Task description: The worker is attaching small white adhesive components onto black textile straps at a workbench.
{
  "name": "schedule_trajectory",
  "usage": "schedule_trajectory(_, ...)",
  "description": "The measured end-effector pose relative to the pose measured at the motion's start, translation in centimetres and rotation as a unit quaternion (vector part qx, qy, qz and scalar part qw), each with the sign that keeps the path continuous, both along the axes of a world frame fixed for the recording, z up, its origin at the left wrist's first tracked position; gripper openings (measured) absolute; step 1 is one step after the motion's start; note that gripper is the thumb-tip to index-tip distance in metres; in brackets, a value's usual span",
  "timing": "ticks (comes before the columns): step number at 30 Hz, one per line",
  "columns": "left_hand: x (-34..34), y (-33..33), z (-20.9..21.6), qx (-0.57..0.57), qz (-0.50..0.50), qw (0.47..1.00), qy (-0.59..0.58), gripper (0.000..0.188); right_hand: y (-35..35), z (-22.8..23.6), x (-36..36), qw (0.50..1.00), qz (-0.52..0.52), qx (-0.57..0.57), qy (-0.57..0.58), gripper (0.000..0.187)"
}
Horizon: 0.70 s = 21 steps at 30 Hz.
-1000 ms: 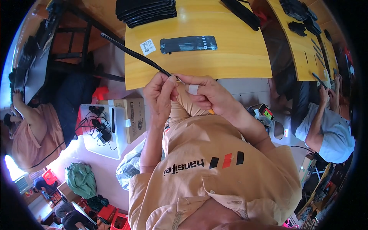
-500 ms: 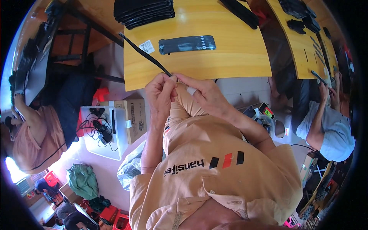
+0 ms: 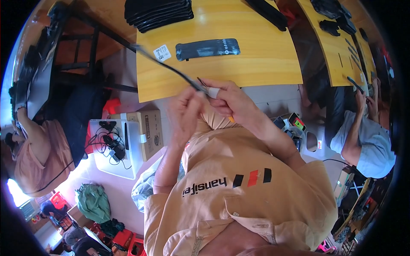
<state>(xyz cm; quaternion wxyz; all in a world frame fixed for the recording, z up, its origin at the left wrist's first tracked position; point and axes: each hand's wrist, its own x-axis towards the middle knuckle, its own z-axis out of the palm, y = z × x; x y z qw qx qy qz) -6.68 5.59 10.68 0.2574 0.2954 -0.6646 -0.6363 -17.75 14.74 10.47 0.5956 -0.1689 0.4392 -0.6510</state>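
My left hand (image 3: pixel 184 109), smeared by motion, is closed around the near end of a narrow black strip (image 3: pixel 171 69). The strip slants up and left past the table's near edge. Close beside it, my right hand (image 3: pixel 237 101) is curled around a slim tool (image 3: pixel 231 119) whose orange end pokes out below the fingers. A thin dark tip sticks out above that hand; the tool's kind is not clear. White tape wraps one right finger. Beyond my hands, a flat black band (image 3: pixel 208 49) with a pale printed row lies on the yellow table (image 3: pixel 265 64).
A white label (image 3: pixel 162 53) lies left of the band. Stacked black pieces (image 3: pixel 160 15) sit at the table's far left, a long black piece (image 3: pixel 268 15) at far right. A clear bin (image 3: pixel 134 155) of cables and a cardboard box (image 3: pixel 152 130) stand at left. People work on both sides.
My right hand has shifted slightly right, and the orange-ended tool now shows in it. My left hand and the strip are blurred by movement, the hand having moved a little right.
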Motion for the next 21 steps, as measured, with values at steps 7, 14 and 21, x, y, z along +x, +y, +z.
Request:
schedule_trajectory(7,0.9,0.3,1.4,0.127,0.03,0.989,0.074,0.022,0.7,1.8,-2.5,0.983,-0.044,-0.02,0.175,0.028)
schedule_trajectory(14,1.2,0.3,1.9,0.134,-0.023,0.99,0.038,0.024,0.1,1.1,-2.0,0.899,0.031,-0.098,0.427,0.013)
schedule_trajectory(21,2.2,0.1,2.7,0.199,-0.126,0.972,-0.02,0.022,1.0,2.1,-1.9,0.904,0.15,-0.164,0.364,0.007)
